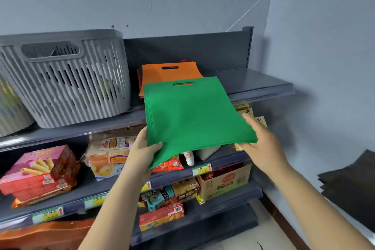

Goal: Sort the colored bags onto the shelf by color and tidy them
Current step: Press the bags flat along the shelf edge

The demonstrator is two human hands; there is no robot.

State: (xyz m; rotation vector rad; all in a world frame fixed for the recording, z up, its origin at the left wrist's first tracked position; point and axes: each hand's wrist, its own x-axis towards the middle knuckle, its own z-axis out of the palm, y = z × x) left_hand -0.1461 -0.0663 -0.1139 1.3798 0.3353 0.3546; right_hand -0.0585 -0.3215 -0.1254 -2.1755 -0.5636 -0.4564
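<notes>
On the grey metal top shelf, an orange fabric bag lies mid-shelf. Left hand and right hand pinch a flat green fabric bag overhanging the front edge; released here, it would likely cover the orange or slide off.

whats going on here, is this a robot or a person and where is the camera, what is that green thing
No robot: a person works with bare hands, and the one camera sits on their head, looking forward and down. The left hand and right hand each grip a bottom corner of a flat green bag, holding it out toward the top shelf. On that shelf an orange bag lies on a small pile, with a grey basket to its left. The lower shelves hold snack boxes and packets. Dark bags lie stacked at the right edge.
</notes>
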